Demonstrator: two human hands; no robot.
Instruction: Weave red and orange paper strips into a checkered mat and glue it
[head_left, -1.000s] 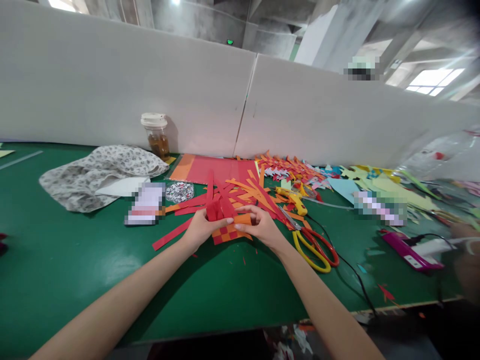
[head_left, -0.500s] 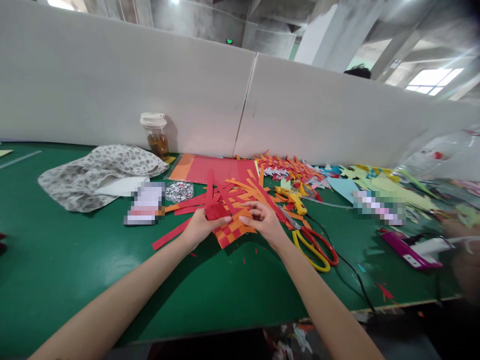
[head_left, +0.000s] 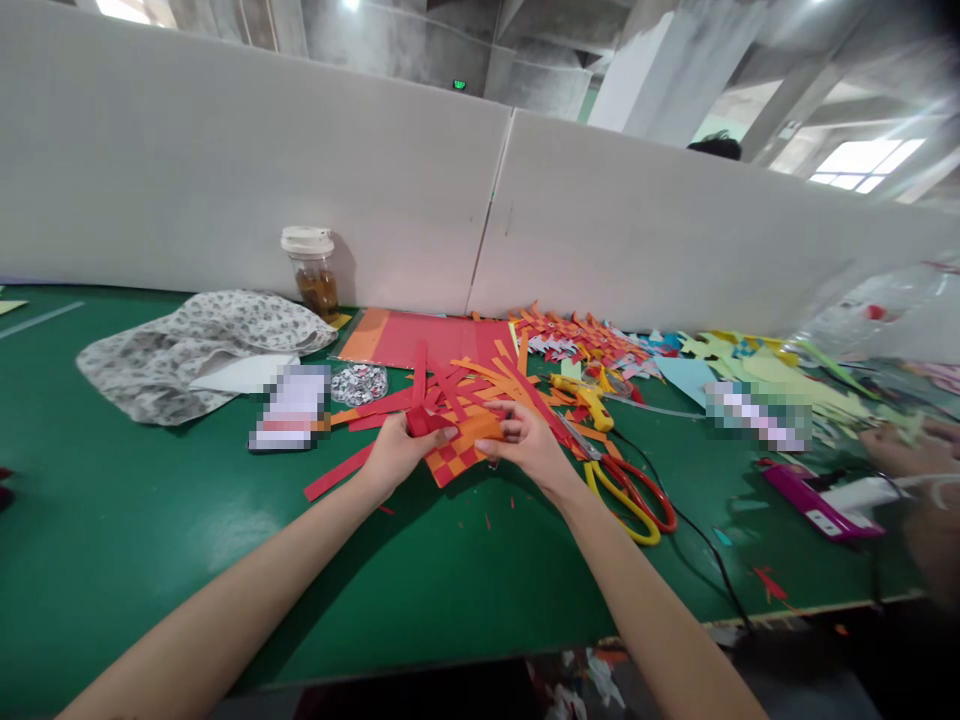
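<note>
A woven piece of red and orange paper strips [head_left: 454, 462], checkered at its lower part, is held between my two hands above the green table. My left hand [head_left: 399, 455] is closed on its left side, the thumb lying over the red strips. At the right edge my right hand [head_left: 531, 440] pinches the orange end, with thumb below and fingers above. Loose red and orange paper strips [head_left: 491, 378] lie in a heap just behind the piece. Scissors with yellow and red handles [head_left: 630, 495] rest to the right of my right hand.
A yellow glue gun [head_left: 592, 402], a purple power strip [head_left: 821, 505] and cut pale green paper [head_left: 799, 385] lie to the right. Another person's hand [head_left: 904, 445] is at far right. A phone [head_left: 291, 408], patterned cloth [head_left: 187, 350] and lidded cup [head_left: 311, 275] are at left.
The woven piece has shifted and tilted slightly in my hands. My right thumb has moved a little lower along its edge. At far right the other person's hand has moved.
</note>
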